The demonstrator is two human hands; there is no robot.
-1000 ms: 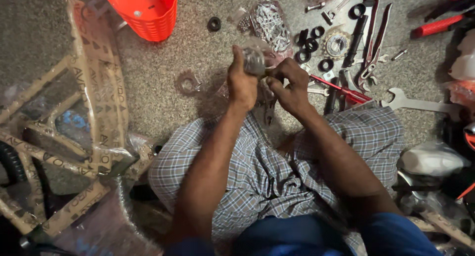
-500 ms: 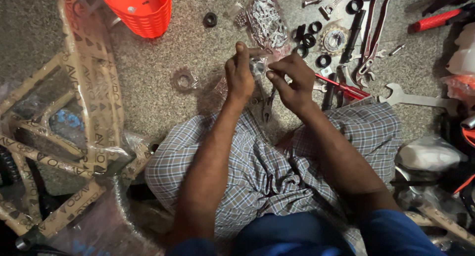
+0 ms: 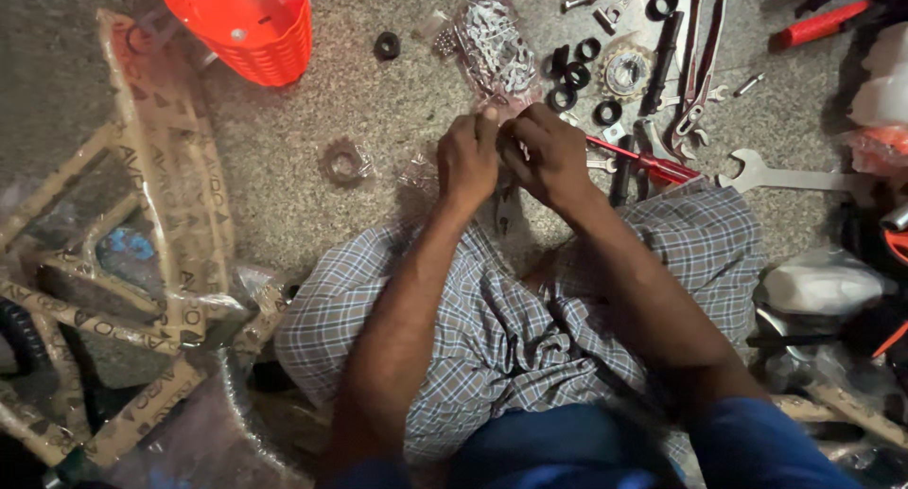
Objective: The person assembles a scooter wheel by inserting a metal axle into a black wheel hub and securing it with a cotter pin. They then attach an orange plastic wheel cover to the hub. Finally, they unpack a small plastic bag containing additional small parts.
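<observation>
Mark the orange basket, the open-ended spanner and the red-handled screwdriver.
orange basket (image 3: 248, 21), head view, on its slatted side wall.
open-ended spanner (image 3: 785, 178), head view, on its flat shaft.
red-handled screwdriver (image 3: 821, 23), head view, on its red handle.

Orange basket (image 3: 248, 21), red-handled screwdriver (image 3: 653, 165).

I see a clear plastic bag of chain (image 3: 492, 49) at upper centre, on the floor. A small crumpled clear packet (image 3: 346, 161) lies left of centre. At left, a frame wrapped in tan printed cardboard (image 3: 156, 215); plastic wrap (image 3: 180, 432), possibly bubble wrap, lower left.
</observation>
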